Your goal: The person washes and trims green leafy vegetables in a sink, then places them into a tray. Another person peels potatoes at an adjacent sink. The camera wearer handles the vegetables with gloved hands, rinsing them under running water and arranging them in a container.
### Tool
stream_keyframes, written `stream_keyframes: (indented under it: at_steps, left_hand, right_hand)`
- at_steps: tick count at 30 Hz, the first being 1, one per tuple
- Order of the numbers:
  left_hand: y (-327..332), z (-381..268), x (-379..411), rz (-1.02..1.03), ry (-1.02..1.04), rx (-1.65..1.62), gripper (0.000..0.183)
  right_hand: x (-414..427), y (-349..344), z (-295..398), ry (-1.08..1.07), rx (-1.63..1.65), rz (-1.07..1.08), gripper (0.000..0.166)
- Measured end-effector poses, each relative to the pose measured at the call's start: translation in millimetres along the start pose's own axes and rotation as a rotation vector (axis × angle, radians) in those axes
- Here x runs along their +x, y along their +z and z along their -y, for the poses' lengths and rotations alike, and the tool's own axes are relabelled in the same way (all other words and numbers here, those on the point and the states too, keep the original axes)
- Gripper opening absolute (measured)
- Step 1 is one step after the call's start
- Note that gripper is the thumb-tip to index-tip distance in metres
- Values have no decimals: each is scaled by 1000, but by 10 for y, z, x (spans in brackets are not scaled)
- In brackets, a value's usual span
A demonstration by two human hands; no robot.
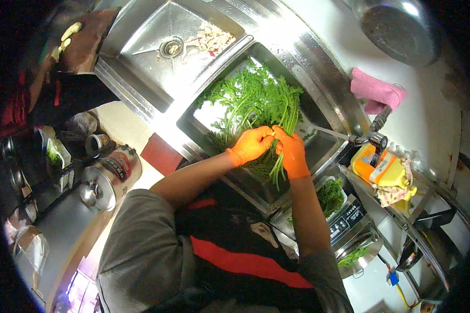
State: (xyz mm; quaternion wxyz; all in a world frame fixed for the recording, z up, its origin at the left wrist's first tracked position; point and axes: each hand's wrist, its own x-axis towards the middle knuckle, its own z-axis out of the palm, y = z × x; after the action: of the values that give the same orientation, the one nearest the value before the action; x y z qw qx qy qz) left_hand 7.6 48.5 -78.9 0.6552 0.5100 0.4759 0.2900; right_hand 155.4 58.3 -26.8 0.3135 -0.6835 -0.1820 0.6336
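Both my hands wear orange gloves over a metal sink basin (321,152). My right hand (293,154) grips a bunch of long green stems (286,117), their cut ends hanging below it. My left hand (251,144) meets it at the fingertips, pinching a small yellowish piece (273,134) too small to identify. Feathery leafy greens (254,92) fill the far part of this basin, partly over a bright white surface. More greens lie darker beneath my left wrist.
The adjoining basin (141,35) holds pale peelings (213,39) by its drain. A faucet (370,139), draped pink cloth (376,88) and yellow jug (384,168) stand right. Greens sit near a scale (346,219). Another person works at a cutting board (90,39), upper left.
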Motion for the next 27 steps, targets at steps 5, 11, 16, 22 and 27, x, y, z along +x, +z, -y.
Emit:
stream_keyframes:
  at_steps: [5,11,16,22,27]
  left_hand:
    - [55,-167,-24,-136,170,492,24]
    - [-529,646,-622,464,-4,952,27]
    - [-476,-41,-41,-38,301,552,33]
    - [-45,-430,354,-3,96,88,24]
    - [-61,-646,319,-77,424,708,23]
  right_hand:
    - [104,-28,-24,-70,119,-66,13]
    - [163,-326,186,-133,95,-96,17]
    - [-92,-272,243,-174,-96,3,17]
    - [-236,-127,221,-192,-129,86,13]
    - [-260,-168,222,-132,-157,49,13]
